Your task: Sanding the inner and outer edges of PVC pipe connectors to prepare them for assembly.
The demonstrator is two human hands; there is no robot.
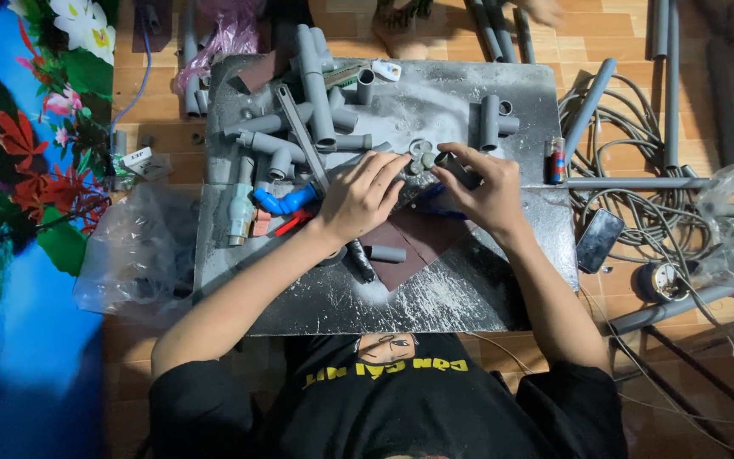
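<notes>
Both hands meet over the middle of a dusty grey metal work plate (pixel 435 297) on the floor. My left hand (pixel 364 194) rests palm down, fingers reaching toward a small grey ring-shaped fitting (pixel 420 153). My right hand (pixel 484 189) grips a short dark grey pipe piece (pixel 460 172) whose end points at that fitting. Under the hands lie dark brown sanding sheets (pixel 409 246) and a short grey pipe stub (pixel 386 253). A blue elbow fitting (pixel 282 202) lies just left of my left hand.
Several grey pipes and tee fittings (pixel 316 85) pile up on the plate's far left; a grey cross fitting (pixel 491 121) sits far right. A small can (pixel 556 160), a phone (pixel 600 240), coiled cables (pixel 639 144), long pipes (pixel 639 182) and plastic bags (pixel 133 255) surround the plate.
</notes>
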